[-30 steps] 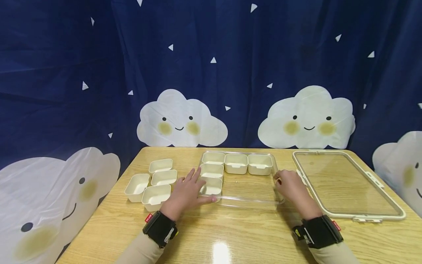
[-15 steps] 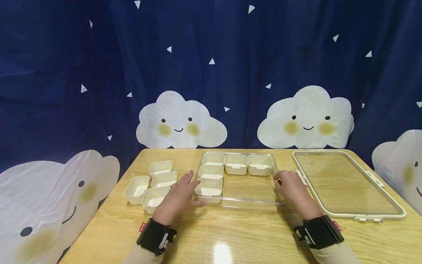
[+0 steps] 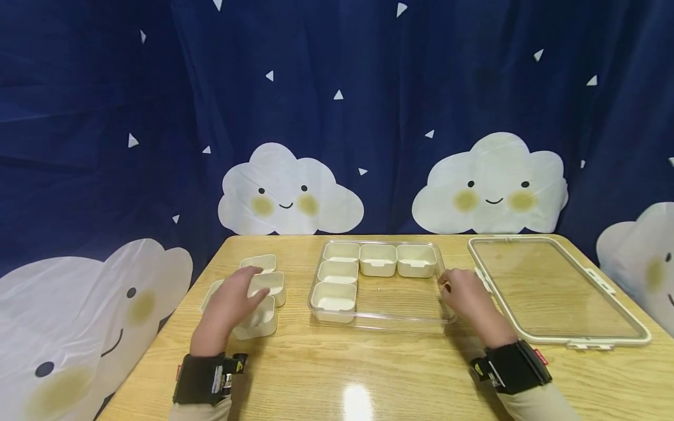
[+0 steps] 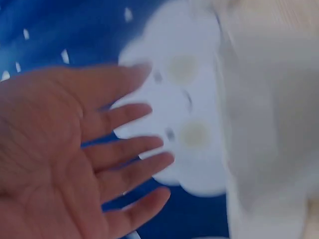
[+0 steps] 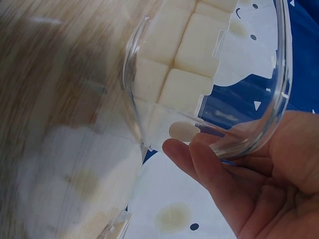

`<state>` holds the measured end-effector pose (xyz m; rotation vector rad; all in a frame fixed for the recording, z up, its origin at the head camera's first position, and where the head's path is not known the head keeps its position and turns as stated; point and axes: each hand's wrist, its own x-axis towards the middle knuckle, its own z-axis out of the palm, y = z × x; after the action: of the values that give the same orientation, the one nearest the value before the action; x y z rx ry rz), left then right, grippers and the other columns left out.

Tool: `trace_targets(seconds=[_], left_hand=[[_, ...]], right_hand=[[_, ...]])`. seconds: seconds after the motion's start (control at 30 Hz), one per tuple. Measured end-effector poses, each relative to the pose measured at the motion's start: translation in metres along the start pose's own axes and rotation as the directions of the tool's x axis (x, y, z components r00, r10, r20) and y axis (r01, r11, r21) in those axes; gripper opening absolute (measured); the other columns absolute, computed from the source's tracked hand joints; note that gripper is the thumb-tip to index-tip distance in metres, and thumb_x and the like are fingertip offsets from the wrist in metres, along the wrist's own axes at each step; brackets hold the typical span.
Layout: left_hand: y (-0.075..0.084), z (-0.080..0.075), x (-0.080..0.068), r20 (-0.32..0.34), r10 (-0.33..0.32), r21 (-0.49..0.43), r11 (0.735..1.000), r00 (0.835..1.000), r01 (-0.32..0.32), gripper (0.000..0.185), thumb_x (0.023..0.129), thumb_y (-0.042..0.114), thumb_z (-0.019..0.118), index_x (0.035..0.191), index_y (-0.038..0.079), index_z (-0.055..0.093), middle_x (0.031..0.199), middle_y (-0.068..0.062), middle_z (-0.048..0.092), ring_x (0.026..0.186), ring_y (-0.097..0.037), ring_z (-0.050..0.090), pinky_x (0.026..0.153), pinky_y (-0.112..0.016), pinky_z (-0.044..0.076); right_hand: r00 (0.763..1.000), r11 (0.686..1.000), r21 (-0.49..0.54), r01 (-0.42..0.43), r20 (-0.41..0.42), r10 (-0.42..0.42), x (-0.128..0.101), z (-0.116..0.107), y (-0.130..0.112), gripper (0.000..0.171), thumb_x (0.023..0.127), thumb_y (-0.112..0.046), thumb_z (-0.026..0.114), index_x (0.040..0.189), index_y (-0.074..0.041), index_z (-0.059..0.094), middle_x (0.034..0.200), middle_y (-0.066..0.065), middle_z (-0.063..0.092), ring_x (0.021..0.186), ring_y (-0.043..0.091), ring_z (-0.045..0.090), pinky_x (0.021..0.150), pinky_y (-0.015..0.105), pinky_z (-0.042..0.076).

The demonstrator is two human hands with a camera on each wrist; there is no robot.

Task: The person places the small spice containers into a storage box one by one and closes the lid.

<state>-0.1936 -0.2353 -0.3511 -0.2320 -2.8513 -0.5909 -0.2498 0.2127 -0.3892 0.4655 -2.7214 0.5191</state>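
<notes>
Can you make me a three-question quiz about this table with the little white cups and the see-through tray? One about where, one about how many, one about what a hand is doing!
1. Where is the lid?
A. right of the clear tray
B. on the tray
C. under the table

2. How many small cups sit in the tray?
A. two
B. five
C. nine

3. What is the left hand doing?
A. reaching over the loose cups, fingers straight
B. lifting the lid
C. making a fist

Answers: 1 A, the lid lies flat beside the tray. 2 B, three behind, two down the left. 3 A, the wrist view shows spread fingers.
</notes>
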Motion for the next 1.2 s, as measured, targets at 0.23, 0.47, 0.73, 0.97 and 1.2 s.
trace_targets(seconds=[0.23, 0.47, 0.73, 0.97, 1.2], left_hand=[[-0.058, -0.002, -0.021, -0.108, -0.339, 0.041, 0.938, 0.935, 0.345, 0.039, 0.094, 0.021, 0.066, 0.110, -0.015, 0.062, 0.110, -0.037, 0.060, 0.105, -0.054, 0.057, 0.087, -0.061, 0.048], [-0.061, 0.000, -0.028, -0.112, -0.442, 0.003, 0.895, 0.890, 0.445, 0.043, 0.088, 0.031, 0.074, 0.072, -0.005, 0.057, 0.072, -0.019, 0.057, 0.073, -0.040, 0.059, 0.064, -0.048, 0.048], [-0.065, 0.001, -0.029, -0.156, -0.445, -0.028, 0.895, 0.882, 0.446, 0.043, 0.084, 0.022, 0.075, 0.062, 0.002, 0.045, 0.062, -0.010, 0.044, 0.061, -0.031, 0.049, 0.057, -0.042, 0.041], [-0.073, 0.002, -0.024, -0.175, -0.449, -0.040, 0.893, 0.876, 0.449, 0.034, 0.087, 0.014, 0.066, 0.063, -0.003, 0.048, 0.064, -0.013, 0.046, 0.063, -0.032, 0.047, 0.058, -0.041, 0.040], [-0.075, 0.005, -0.022, -0.158, -0.446, -0.075, 0.895, 0.881, 0.439, 0.045, 0.090, 0.028, 0.070, 0.070, -0.008, 0.051, 0.069, -0.018, 0.048, 0.071, -0.037, 0.049, 0.066, -0.046, 0.042]], right_hand=[[1.000, 1.000, -0.003, 0.003, 0.002, -0.003, -0.005, 0.004, 0.001, 0.019, 0.073, 0.010, 0.061, 0.084, 0.005, 0.075, 0.083, 0.019, 0.073, 0.077, 0.039, 0.069, 0.070, 0.052, 0.055], [1.000, 1.000, 0.000, 0.001, -0.007, -0.001, -0.005, 0.003, 0.002, 0.019, 0.072, 0.010, 0.060, 0.084, 0.005, 0.075, 0.082, 0.018, 0.073, 0.074, 0.035, 0.068, 0.068, 0.051, 0.055], [1.000, 1.000, -0.001, -0.004, 0.004, 0.004, -0.003, 0.002, 0.001, 0.020, 0.073, 0.010, 0.061, 0.085, 0.004, 0.075, 0.083, 0.018, 0.073, 0.070, 0.028, 0.062, 0.066, 0.048, 0.054], [1.000, 1.000, -0.007, 0.002, -0.007, -0.002, 0.000, 0.001, 0.001, 0.018, 0.073, 0.011, 0.061, 0.085, 0.006, 0.075, 0.084, 0.020, 0.073, 0.077, 0.035, 0.069, 0.070, 0.051, 0.056], [1.000, 1.000, -0.003, -0.020, 0.017, 0.020, 0.001, -0.001, -0.001, 0.019, 0.074, 0.010, 0.062, 0.088, 0.007, 0.074, 0.087, 0.022, 0.073, 0.079, 0.039, 0.069, 0.070, 0.051, 0.055]])
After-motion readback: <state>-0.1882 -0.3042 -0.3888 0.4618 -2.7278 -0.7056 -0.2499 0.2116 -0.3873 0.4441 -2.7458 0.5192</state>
